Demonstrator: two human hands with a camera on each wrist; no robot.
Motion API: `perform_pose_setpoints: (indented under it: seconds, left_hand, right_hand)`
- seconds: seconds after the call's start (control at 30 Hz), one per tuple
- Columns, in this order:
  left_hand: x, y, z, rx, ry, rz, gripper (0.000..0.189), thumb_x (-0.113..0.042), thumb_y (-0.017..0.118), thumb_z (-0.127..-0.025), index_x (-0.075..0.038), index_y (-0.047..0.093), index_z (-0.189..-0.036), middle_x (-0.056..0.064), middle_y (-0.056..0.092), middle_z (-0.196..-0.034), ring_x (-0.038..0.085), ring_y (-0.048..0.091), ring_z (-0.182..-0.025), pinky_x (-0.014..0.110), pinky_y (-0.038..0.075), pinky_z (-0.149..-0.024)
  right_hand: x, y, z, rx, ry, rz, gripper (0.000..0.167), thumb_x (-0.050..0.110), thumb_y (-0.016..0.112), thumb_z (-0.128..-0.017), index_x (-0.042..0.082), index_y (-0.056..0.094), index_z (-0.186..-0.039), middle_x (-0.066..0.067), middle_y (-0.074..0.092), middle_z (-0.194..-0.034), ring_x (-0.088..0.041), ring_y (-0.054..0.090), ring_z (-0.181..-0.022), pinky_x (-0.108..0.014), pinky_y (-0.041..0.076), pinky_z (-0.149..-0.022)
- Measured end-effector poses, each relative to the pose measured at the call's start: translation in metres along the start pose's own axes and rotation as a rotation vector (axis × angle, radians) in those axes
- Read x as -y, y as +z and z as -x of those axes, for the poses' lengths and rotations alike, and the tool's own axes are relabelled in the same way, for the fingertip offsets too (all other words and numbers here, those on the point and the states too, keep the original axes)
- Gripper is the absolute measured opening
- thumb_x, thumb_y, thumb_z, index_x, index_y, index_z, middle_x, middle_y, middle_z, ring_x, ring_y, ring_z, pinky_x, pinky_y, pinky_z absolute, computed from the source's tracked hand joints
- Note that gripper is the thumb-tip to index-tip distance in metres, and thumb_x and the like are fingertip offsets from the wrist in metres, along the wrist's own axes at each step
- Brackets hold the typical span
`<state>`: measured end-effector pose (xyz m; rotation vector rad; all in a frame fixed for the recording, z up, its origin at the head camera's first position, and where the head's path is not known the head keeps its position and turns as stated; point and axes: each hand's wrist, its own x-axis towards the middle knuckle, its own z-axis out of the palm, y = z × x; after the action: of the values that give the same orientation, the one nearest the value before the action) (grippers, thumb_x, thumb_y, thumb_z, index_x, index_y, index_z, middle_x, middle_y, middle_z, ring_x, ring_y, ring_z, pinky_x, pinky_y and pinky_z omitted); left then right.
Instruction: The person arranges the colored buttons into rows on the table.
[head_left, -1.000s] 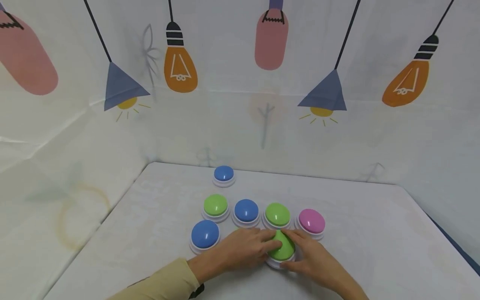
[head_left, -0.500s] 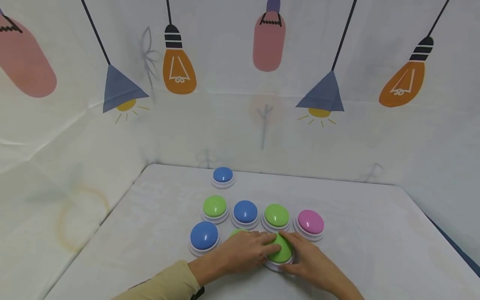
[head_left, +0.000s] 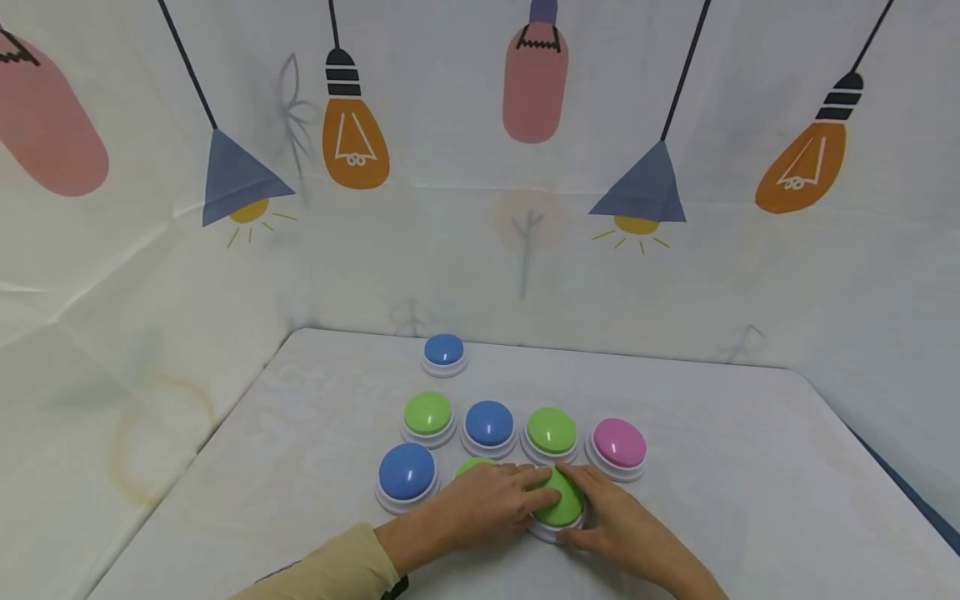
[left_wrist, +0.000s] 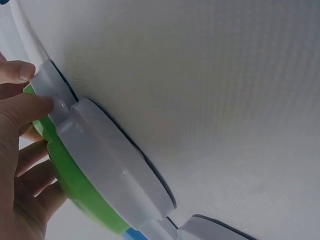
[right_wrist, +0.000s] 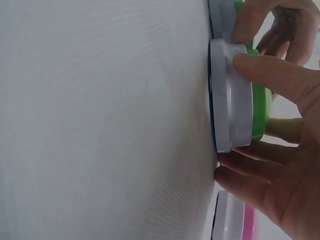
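In the head view, a green push button (head_left: 567, 502) with a white round base sits at the front right of the group, between both hands. My left hand (head_left: 483, 506) lies over its left side, fingers on the green dome and thumb on the white base. From the right, my right hand (head_left: 626, 529) grips the same button, its thumb (right_wrist: 260, 70) on the base in the right wrist view and its fingers around the far side. Another green push button (head_left: 474, 464) is mostly hidden behind my left hand; its base (left_wrist: 117, 165) shows in the left wrist view.
Around the hands stand a blue push button (head_left: 407, 472), a green one (head_left: 427, 413), another blue one (head_left: 489, 423), a green one (head_left: 552, 431) and a pink one (head_left: 619, 443). One blue button (head_left: 444, 350) stands near the back edge. Printed white sheets hang behind the white table (head_left: 750, 467).
The gripped green button and both hands have shifted slightly toward the front. More of the green button behind my left hand shows. The view has tilted a little; the grip looks the same.
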<state>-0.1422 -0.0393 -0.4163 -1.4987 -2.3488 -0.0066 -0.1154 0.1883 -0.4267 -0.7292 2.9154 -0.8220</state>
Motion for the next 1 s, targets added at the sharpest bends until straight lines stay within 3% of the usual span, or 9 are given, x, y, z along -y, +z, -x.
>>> perform_pose_setpoints:
  seconds: [0.33, 0.5, 0.73, 0.87, 1.0]
  left_hand:
    - [0.0, -0.001, 0.001, 0.016, -0.004, 0.016, 0.044, -0.03, 0.075, -0.088, -0.025, 0.06, -0.129, -0.002, 0.062, -0.129, 0.009, 0.068, -0.094, 0.016, 0.054, -0.077]
    - [0.001, -0.003, 0.004, 0.027, -0.013, -0.003, 0.046, -0.029, 0.074, -0.088, -0.024, 0.058, -0.131, -0.001, 0.062, -0.131, 0.008, 0.067, -0.102, 0.022, 0.054, -0.088]
    - [0.008, -0.011, 0.01, 0.013, -0.036, 0.02, 0.048, -0.029, 0.074, -0.087, -0.02, 0.058, -0.131, 0.002, 0.062, -0.133, 0.012, 0.065, -0.11, 0.024, 0.053, -0.092]
    - [0.016, -0.021, 0.011, 0.049, -0.08, 0.07, 0.05, -0.031, 0.072, -0.09, -0.019, 0.056, -0.135, 0.003, 0.06, -0.137, 0.013, 0.063, -0.117, 0.03, 0.051, -0.099]
    - [0.029, -0.033, 0.012, 0.097, -0.161, 0.087, 0.053, -0.034, 0.069, -0.093, -0.02, 0.053, -0.141, 0.004, 0.056, -0.142, 0.021, 0.064, -0.118, 0.037, 0.052, -0.099]
  right_hand:
    - [0.0, -0.002, 0.001, 0.005, -0.002, 0.0, 0.08, 0.033, 0.084, -0.077, 0.005, 0.049, -0.143, -0.006, 0.058, -0.134, -0.023, 0.058, -0.121, -0.047, 0.048, -0.101]
    - [0.001, -0.004, 0.002, 0.005, -0.006, -0.003, 0.08, 0.037, 0.083, -0.078, 0.006, 0.049, -0.144, -0.006, 0.057, -0.137, -0.023, 0.057, -0.122, -0.047, 0.048, -0.102]
    - [0.005, -0.013, 0.003, -0.019, -0.015, 0.016, 0.078, 0.036, 0.083, -0.078, 0.01, 0.05, -0.143, -0.008, 0.057, -0.138, -0.026, 0.058, -0.123, -0.049, 0.05, -0.099]
    - [0.006, -0.025, 0.003, -0.05, 0.006, -0.012, 0.077, 0.039, 0.08, -0.081, 0.014, 0.047, -0.145, -0.011, 0.055, -0.14, -0.031, 0.057, -0.125, -0.053, 0.05, -0.098]
    - [0.009, -0.037, -0.006, -0.055, 0.015, -0.042, 0.076, 0.045, 0.075, -0.085, 0.018, 0.043, -0.148, -0.01, 0.053, -0.143, -0.033, 0.054, -0.128, -0.055, 0.048, -0.099]
